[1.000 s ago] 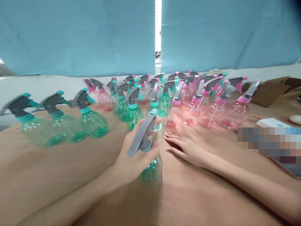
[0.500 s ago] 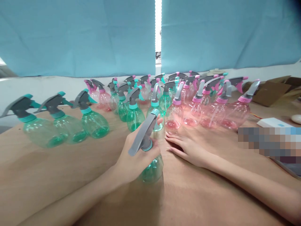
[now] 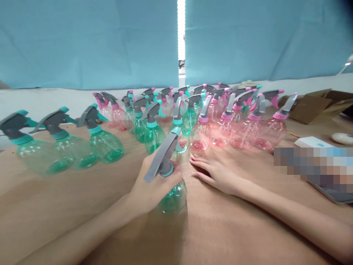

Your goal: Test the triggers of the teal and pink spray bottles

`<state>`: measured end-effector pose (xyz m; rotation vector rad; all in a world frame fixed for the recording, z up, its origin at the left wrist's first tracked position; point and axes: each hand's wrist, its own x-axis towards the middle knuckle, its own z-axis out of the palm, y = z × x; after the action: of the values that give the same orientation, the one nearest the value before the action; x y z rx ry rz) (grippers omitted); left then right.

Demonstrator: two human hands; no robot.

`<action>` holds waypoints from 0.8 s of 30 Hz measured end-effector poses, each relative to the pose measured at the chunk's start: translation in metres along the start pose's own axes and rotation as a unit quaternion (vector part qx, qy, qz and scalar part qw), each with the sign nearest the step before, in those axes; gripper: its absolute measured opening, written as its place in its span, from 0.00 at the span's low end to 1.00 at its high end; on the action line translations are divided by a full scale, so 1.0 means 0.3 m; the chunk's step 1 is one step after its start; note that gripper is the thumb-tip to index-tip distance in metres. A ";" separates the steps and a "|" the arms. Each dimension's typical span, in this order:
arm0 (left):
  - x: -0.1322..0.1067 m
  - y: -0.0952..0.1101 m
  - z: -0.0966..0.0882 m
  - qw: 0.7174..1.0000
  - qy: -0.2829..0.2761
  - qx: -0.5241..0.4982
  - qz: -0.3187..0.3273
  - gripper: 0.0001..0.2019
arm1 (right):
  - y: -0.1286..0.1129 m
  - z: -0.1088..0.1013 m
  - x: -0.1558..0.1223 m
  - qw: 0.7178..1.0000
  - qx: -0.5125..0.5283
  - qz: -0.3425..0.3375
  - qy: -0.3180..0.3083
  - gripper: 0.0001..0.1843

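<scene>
Hardly anything is moved since the earlier frame: the view is turned slightly right, so everything is shifted a little leftward, while both hands and the gripped bottle are kept in nearly the same pose. The background is filled by a blue curtain (image 3: 82, 44), split by a bright vertical strip (image 3: 181, 33). Below, the foreground is taken up by a wooden tabletop (image 3: 234, 232). At the back right, an open cardboard box (image 3: 310, 108) is set. Across the middle, transparent green and pink spray bottles are crowded together, fronted on the right by four pink bottles (image 3: 222, 132). On the left, three green bottles (image 3: 78, 149) are lined up, apart from the crowd. At near centre, one green spray bottle (image 3: 166, 167) is held slightly tilted, its grey lever pointed toward the viewer; whether its base is touching the table cannot be told. Its neck is wrapped by the left hand (image 3: 149, 187), the far fingers partly hidden. The right hand (image 3: 217, 175) is laid palm down on the tabletop, fingers extended, thumb apart, fingertips near a pink bottle. At the right edge, a white box (image 3: 314, 142) and a smaller, rounded white object (image 3: 342, 138) are placed.
</scene>
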<state>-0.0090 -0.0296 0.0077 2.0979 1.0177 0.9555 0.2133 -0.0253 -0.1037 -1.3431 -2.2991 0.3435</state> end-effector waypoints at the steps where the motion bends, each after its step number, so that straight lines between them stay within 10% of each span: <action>1: 0.000 0.001 0.001 1.000 -0.006 -0.004 -0.003 0.24 | 0.001 0.001 0.000 1.000 0.002 -0.001 0.002 0.28; 24: 0.003 0.013 -0.013 1.000 -0.024 -0.009 0.018 0.19 | -0.002 -0.001 -0.003 1.000 0.019 -0.009 0.017 0.26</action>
<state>-0.0103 -0.0299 0.0131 2.1196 0.9474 0.9235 0.2132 -0.0263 -0.1035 -1.3000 -2.2632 0.3550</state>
